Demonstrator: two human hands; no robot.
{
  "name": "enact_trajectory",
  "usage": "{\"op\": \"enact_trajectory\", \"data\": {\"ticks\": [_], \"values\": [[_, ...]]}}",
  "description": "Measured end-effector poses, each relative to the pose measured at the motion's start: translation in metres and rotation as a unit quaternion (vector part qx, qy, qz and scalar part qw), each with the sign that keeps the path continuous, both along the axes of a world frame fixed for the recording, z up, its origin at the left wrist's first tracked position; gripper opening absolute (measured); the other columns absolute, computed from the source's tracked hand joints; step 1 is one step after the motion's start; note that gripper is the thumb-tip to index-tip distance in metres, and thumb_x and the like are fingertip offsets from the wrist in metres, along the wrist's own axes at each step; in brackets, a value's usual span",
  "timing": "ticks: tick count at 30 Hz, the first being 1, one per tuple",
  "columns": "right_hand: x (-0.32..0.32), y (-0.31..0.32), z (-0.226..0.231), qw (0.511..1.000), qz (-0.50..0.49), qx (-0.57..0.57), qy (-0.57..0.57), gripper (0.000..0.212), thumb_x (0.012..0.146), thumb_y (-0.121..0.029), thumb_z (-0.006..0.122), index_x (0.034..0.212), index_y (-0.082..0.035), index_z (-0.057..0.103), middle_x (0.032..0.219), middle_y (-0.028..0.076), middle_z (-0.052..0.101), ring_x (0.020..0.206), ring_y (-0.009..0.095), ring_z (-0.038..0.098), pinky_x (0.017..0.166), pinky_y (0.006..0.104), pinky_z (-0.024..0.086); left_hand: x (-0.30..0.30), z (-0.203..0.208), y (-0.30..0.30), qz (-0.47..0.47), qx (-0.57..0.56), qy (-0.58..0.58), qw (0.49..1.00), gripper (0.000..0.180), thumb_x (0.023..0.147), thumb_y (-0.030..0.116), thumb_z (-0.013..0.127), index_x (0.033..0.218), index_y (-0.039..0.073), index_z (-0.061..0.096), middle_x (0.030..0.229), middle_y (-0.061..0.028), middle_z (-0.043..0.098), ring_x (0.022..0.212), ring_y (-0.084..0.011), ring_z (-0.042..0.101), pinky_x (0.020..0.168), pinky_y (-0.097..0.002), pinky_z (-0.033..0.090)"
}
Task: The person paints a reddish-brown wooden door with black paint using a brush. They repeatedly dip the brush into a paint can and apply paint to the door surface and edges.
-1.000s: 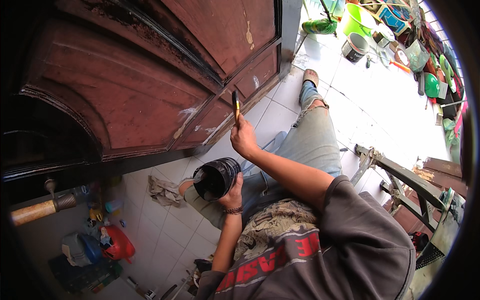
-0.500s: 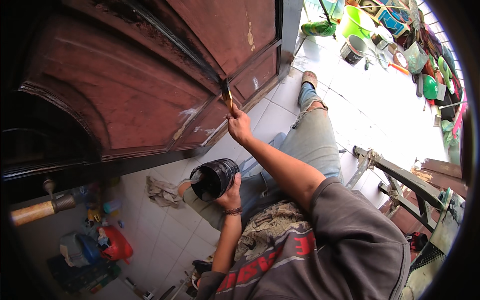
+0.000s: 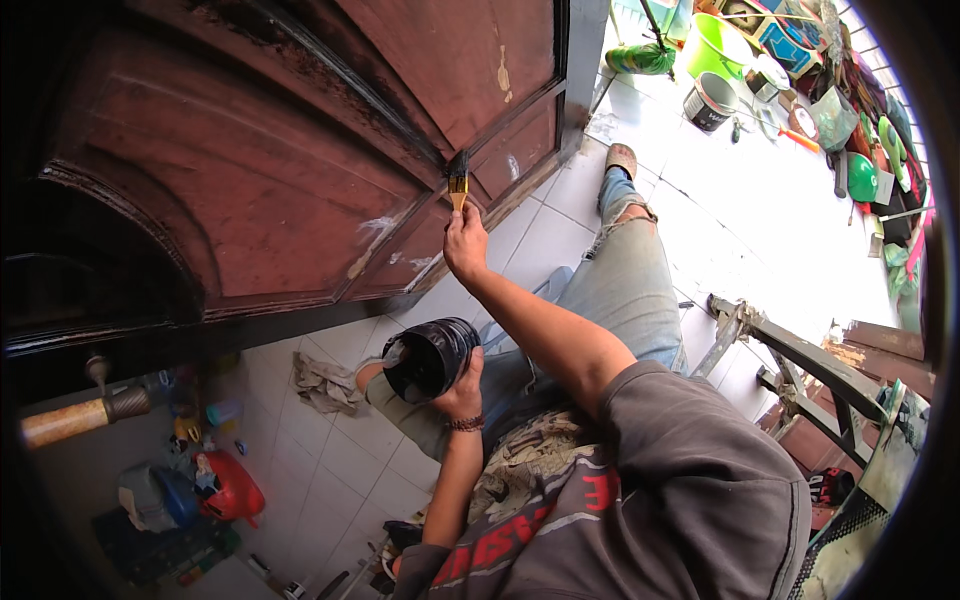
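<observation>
My right hand [image 3: 465, 241] grips a paintbrush [image 3: 459, 188] by its wooden handle. The dark, paint-laden bristles are up against the brown panelled door [image 3: 260, 190], where its mouldings meet. Black paint covers the door's edge and some of the moulding grooves, while the panels are still reddish brown with a few pale scuffs. Lower down, my left hand [image 3: 464, 393] holds a black paint pot [image 3: 432, 358] from its right side, fingers partly hidden behind it. The pot is tilted so its opening shows, and its inside is dark.
A crumpled rag [image 3: 326, 383] lies on the tiled floor. To the right stands a metal stepladder [image 3: 800, 350]. A grey tub [image 3: 710, 103], a lime-green bucket [image 3: 716, 45] and mixed clutter line the far right. A red helmet-like object [image 3: 228, 487] sits at lower left.
My right hand has shifted slightly left and turned, so the brush's broad side now shows. The left hand and the pot have barely moved.
</observation>
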State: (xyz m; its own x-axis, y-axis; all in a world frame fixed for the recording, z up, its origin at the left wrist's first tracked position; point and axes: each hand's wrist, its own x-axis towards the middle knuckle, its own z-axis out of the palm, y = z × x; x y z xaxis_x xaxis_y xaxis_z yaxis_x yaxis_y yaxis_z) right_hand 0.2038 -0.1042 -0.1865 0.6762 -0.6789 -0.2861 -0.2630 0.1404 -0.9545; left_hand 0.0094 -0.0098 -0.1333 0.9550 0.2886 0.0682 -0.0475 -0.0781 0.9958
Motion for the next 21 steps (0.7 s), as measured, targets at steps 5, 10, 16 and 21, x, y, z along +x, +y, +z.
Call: {"op": "enact_trajectory", "data": {"ticks": [5,10,16,21], "values": [[-0.006,-0.024,-0.009,0.992,0.062,-0.114,-0.007,0.036,0.098,-0.018,0.048,0.130,-0.006,0.059,0.089,0.024,0.068,0.085,0.044,0.066,0.077,0.0483,0.052,-0.003,-0.006,0.006,-0.002,0.013,-0.008,1.000,0.069,0.074,0.003,0.086,0.133,-0.005,0.052,0.129,-0.0117,0.059,0.115,-0.0205,0.059,0.103,-0.0373,0.047],[-0.021,-0.045,-0.001,0.967,0.137,-0.215,0.016,0.039,0.093,-0.017,0.050,0.130,-0.012,0.062,0.085,0.027,0.065,0.080,0.047,0.064,0.074,0.0536,0.051,0.001,-0.014,0.005,-0.017,0.008,-0.031,0.999,0.063,0.073,0.001,0.086,0.128,-0.005,0.056,0.125,-0.0122,0.062,0.111,-0.0199,0.062,0.099,-0.0364,0.052],[-0.037,-0.067,0.024,0.942,0.249,-0.211,0.083,0.029,0.091,-0.022,0.052,0.112,-0.005,0.063,0.092,0.026,0.067,0.092,0.046,0.065,0.082,0.0543,0.052,0.001,0.002,-0.005,0.008,0.011,-0.046,0.999,0.058,0.073,0.001,0.086,0.124,-0.006,0.059,0.120,-0.0110,0.066,0.105,-0.0201,0.064,0.098,-0.0365,0.052],[-0.058,-0.084,0.025,0.950,0.207,-0.228,0.058,0.033,0.093,-0.018,0.052,0.123,-0.011,0.065,0.083,0.028,0.065,0.080,0.047,0.064,0.074,0.0540,0.051,0.000,-0.004,0.000,0.008,0.022,-0.047,0.999,0.055,0.073,0.002,0.087,0.122,-0.006,0.061,0.120,-0.0116,0.066,0.106,-0.0189,0.064,0.098,-0.0359,0.051]]}}
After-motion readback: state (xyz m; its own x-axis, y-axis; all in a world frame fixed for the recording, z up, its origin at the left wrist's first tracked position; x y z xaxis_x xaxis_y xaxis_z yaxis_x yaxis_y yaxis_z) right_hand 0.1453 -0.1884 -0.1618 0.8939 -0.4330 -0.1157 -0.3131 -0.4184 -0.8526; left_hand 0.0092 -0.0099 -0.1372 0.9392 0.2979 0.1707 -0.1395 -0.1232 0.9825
